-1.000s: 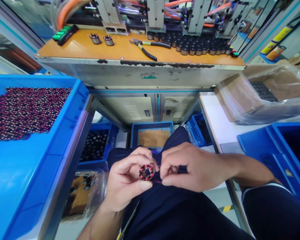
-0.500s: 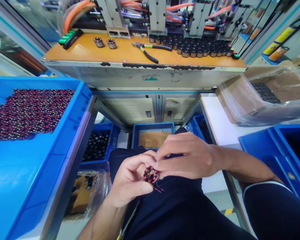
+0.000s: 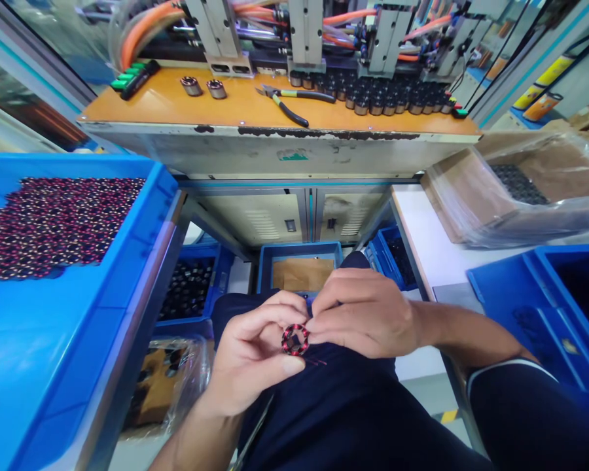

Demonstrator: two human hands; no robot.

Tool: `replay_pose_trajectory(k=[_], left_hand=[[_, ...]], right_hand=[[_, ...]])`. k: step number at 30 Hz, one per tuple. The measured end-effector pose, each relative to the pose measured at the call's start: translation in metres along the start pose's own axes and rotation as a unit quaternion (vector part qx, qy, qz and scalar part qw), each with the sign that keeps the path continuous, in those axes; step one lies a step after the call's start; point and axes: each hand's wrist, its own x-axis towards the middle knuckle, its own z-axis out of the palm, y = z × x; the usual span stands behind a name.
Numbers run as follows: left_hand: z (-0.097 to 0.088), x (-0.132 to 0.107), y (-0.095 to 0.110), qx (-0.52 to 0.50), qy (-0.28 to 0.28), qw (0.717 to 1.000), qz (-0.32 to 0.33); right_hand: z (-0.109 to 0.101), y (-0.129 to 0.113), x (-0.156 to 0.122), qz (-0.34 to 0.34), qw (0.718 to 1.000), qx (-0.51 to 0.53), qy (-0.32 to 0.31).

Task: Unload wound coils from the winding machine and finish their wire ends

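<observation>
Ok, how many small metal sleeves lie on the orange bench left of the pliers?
2: the left sleeve and the right sleeve, side by side, apart from the pliers. None seems hidden there.

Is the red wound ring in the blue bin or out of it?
Out: the left hand pinches the red wound ring above the lap, right hand gripping its edge.

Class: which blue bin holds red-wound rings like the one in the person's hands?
The big blue bin at far left, heaped with red-wound rings; the floor bins under the bench hold dark parts or brown card.
</observation>
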Motion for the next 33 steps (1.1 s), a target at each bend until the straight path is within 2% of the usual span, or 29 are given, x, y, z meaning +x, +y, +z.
replay_pose_trajectory(k=[3, 6, 8, 11, 13, 18, 21, 23, 25, 27, 30, 31, 33], left_hand=[[0.001, -0.003, 0.003, 0.075, 0.025, 0.996, 0.043], [0.001, -0.005, 0.005, 0.11, 0.05, 0.991, 0.052], [0.0, -0.005, 0.006, 0.113, 0.049, 0.992, 0.015], [-0.001, -0.004, 0.009, 0.117, 0.011, 0.992, -0.052], [0.0, -0.005, 0.008, 0.104, 0.005, 0.993, -0.057], [0.005, -0.008, -0.002, 0.045, 0.043, 0.998, 0.01], [0.006, -0.008, -0.008, -0.014, 0.037, 0.997, 0.06], [0.005, -0.005, -0.009, -0.078, 0.028, 0.994, 0.068], [0.006, -0.002, -0.008, -0.131, 0.026, 0.99, 0.042], [0.007, 0.001, -0.006, -0.143, 0.009, 0.989, -0.025], [0.009, 0.004, -0.003, -0.122, -0.058, 0.981, -0.14], [0.009, 0.004, -0.003, -0.114, -0.072, 0.978, -0.159], [0.01, 0.003, -0.004, -0.099, -0.063, 0.982, -0.149]], right_hand=[[0.007, -0.006, -0.004, 0.067, 0.997, 0.031, 0.031], [0.014, -0.007, -0.008, 0.075, 0.995, 0.016, 0.064], [0.016, -0.006, -0.011, 0.056, 0.995, -0.007, 0.077], [0.017, -0.004, -0.013, 0.037, 0.996, -0.026, 0.08], [0.018, -0.005, -0.014, 0.033, 0.994, -0.043, 0.092], [0.022, -0.009, -0.015, 0.068, 0.983, -0.11, 0.133], [0.022, -0.011, -0.015, 0.092, 0.979, -0.104, 0.15], [0.022, -0.01, -0.016, 0.084, 0.981, -0.082, 0.152], [0.022, -0.008, -0.016, 0.048, 0.985, -0.064, 0.154], [0.022, -0.005, -0.017, 0.001, 0.986, -0.06, 0.152], [0.021, -0.002, -0.018, -0.036, 0.986, -0.081, 0.141], [0.021, -0.001, -0.018, -0.042, 0.985, -0.092, 0.137], [0.02, 0.0, -0.018, -0.042, 0.983, -0.119, 0.134]])
